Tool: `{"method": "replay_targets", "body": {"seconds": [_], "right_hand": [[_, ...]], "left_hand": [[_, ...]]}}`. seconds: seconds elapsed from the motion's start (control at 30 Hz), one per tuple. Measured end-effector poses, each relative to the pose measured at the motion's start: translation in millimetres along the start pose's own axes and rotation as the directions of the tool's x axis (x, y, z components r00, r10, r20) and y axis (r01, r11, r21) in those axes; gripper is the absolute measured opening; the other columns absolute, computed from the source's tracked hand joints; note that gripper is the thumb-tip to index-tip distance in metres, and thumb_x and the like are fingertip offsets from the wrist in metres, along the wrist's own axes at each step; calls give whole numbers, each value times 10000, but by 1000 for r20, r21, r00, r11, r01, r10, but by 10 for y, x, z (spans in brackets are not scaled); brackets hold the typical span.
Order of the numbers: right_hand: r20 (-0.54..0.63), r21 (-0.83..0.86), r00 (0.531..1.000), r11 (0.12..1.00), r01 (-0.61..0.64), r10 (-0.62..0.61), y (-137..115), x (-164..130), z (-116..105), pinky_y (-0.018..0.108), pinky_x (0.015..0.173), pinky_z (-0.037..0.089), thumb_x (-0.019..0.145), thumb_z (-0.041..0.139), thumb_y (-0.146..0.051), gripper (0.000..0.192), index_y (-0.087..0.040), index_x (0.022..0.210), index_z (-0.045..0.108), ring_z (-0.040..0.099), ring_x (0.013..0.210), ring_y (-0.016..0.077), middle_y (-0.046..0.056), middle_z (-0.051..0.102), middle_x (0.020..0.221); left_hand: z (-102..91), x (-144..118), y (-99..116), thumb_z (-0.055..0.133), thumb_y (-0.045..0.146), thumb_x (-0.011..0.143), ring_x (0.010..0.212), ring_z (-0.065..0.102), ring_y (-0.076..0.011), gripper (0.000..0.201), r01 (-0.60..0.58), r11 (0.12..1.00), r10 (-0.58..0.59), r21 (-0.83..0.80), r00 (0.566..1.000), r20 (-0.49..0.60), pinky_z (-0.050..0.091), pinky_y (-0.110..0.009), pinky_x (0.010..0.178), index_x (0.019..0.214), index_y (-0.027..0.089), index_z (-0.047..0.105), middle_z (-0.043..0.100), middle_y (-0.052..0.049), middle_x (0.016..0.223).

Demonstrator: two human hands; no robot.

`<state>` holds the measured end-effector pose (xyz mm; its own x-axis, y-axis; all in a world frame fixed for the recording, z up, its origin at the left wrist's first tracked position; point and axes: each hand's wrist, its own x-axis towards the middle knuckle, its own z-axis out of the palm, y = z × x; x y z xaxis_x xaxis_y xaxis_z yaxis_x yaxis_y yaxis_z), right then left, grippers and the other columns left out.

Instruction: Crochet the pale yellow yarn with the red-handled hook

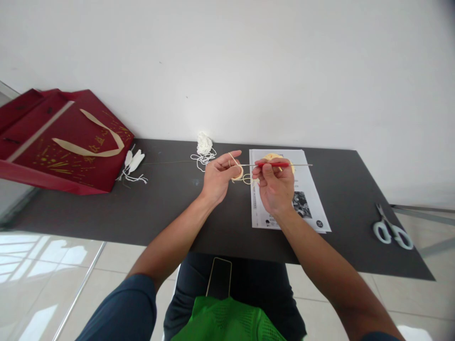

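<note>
Right hand (275, 187) grips one hook (280, 165) – left hand (217, 177) pinches one yarn loop (239, 173) (cream); on the surface (170, 208): one sheet (309, 189), one pair of scissors (393, 232), one bag (60, 139).

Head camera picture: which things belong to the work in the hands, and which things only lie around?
In use:
- crochet hook with red grip, in the right hand
- cream yarn, looped over the left hand
- printed sheet under the hands

Lying about:
- scissors
- red paper bag
- white yarn clump
- white pieces beside the bag
- phone on the lap
</note>
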<state>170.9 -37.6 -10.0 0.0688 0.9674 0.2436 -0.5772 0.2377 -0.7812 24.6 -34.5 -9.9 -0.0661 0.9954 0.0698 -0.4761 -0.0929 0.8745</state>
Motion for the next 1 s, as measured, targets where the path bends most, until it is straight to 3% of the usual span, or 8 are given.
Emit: {"method": "replay_targets", "body": {"seconds": [0.3,0.47,0.57,0.77,0.87,1.0], "right_hand": [[54,-172,982,967,186,-180,22,-33,-27,262,559,549,859,788,-305,203,-270,923,598,687,613,103,-23,780,906],[23,-121,998,991,56,-54,9,-1,-31,235,525,526,859,786,-334,232,-266,906,569,666,599,96,-42,772,851],[24,-72,1000,997,-10,12,-14,23,-36,218,520,520,848,797,-313,245,-259,893,562,660,599,91,-45,772,835],[80,-93,997,996,11,-3,-40,38,-43,226,534,516,848,798,-329,252,-262,893,559,654,606,89,-40,762,849],[95,-97,995,995,11,-2,-50,35,-29,232,526,507,836,808,-343,264,-263,886,561,648,599,93,-43,761,840],[103,-54,994,998,-28,33,-61,29,-17,217,510,499,816,827,-352,296,-258,878,554,648,594,89,-43,763,822]], "left_hand": [[-33,6,20,734,97,674,566,473,-61,368,-77,994,76,73,997,20,339,-215,542,1023,201,787,616,37,674],[-49,-5,69,678,95,675,562,461,-72,322,-156,932,151,326,988,40,354,-232,556,964,186,787,589,47,640],[-58,1,104,661,91,676,566,468,-76,313,-160,909,142,385,987,75,360,-239,571,947,183,785,591,49,633],[-110,56,142,703,115,603,543,464,-76,278,87,974,-109,208,989,97,304,-236,530,861,161,796,630,17,648],[-142,85,154,711,125,568,534,493,-93,238,221,968,-237,122,963,130,308,-245,528,792,129,792,646,-19,614],[-184,122,154,664,129,554,489,476,-108,257,315,949,-313,26,923,224,331,-268,523,777,104,788,596,-32,523]]}}
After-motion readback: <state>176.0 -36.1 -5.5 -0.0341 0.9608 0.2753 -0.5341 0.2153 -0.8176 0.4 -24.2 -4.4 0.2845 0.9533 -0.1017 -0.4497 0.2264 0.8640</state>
